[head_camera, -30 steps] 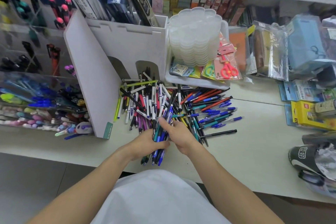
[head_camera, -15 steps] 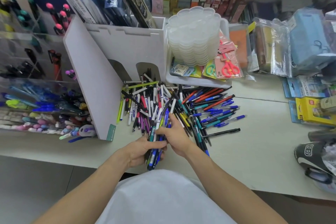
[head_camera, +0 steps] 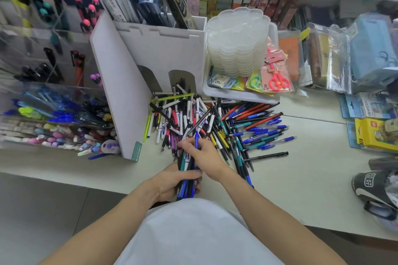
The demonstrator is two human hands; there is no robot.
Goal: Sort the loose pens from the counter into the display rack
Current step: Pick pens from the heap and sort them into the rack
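- The left hand (head_camera: 172, 180), lower centre, clamps a bundle of pens (head_camera: 187, 175); the right hand (head_camera: 203, 155) pinches a blue pen (head_camera: 196, 139) above it.
- Best to align tips before adding more.
- The loose pile (head_camera: 215, 122) lies mid-frame; the display rack (head_camera: 53, 101), left, sits behind a white divider (head_camera: 120, 92), so lift over its edge.

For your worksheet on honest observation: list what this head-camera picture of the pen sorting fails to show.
- Number of pens in the bundle: head view, left hand covers it.
- Lettering on the blue pen pinched by the right hand: too small.
- Clear display rack contents: blurred.
- Dark bag: cut by the right edge.
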